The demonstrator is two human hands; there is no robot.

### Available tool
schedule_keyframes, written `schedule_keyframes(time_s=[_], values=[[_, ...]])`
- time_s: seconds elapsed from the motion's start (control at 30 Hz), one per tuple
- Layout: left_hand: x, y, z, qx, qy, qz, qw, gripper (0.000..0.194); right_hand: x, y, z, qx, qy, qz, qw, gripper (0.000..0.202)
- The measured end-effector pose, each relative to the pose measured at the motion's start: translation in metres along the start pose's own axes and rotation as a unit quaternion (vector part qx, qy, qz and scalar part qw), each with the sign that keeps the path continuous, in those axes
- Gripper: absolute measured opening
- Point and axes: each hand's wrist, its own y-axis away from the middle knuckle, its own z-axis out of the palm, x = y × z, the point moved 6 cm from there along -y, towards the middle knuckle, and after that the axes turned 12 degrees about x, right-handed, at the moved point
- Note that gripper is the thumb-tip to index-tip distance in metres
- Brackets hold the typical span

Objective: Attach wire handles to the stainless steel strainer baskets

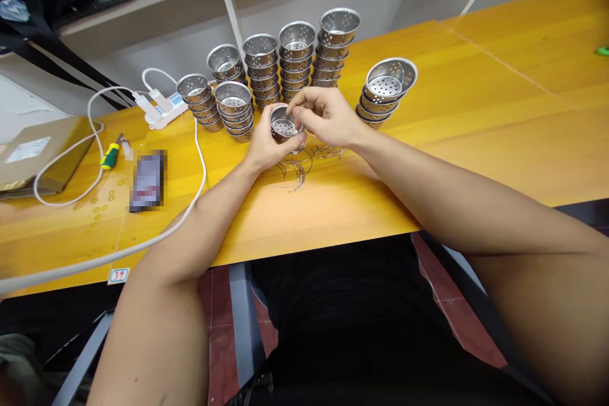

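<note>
My left hand (pixel 267 143) is wrapped round a small perforated metal cup (pixel 282 127), its open top facing up toward me. At the cup's right rim, my right hand (pixel 323 115) has its thumb and forefinger pinched together; whatever they hold is too small to make out. Beneath and in front of both hands lie several thin curved metal wires (pixel 297 174) on the yellow table (pixel 328 203). Behind my hands stand several stacks of the same perforated cups (pixel 260 70). To the right, a shorter stack of cups (pixel 384 92) leans, with its top cup tilted.
On the left are a white power strip (pixel 166 113) with plugs, a green-yellow screwdriver (pixel 110 157), a blurred phone (pixel 147 181), several small rings (pixel 104 206) and a cardboard box (pixel 45 155). A white cable (pixel 143 244) crosses over my left forearm.
</note>
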Motion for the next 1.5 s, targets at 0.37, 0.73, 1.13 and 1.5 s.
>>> schedule_keyframes(time_s=[0.37,0.73,1.13,1.5], values=[[-0.013,-0.004,-0.002,-0.025,0.029,0.001,0.999,0.108,0.004,-0.004,-0.012,-0.129,-0.065,0.057,0.988,0.072],[-0.017,-0.002,-0.001,-0.014,-0.033,0.007,0.999,0.093,0.007,-0.005,-0.005,-0.078,-0.040,0.062,0.994,0.080],[-0.033,0.000,-0.002,-0.013,0.006,0.016,1.000,0.096,0.004,0.001,-0.014,-0.005,0.030,0.014,0.999,0.074],[-0.040,-0.001,-0.006,0.024,-0.012,0.021,0.999,0.103,-0.003,0.009,-0.021,-0.030,0.197,-0.101,0.975,0.028]])
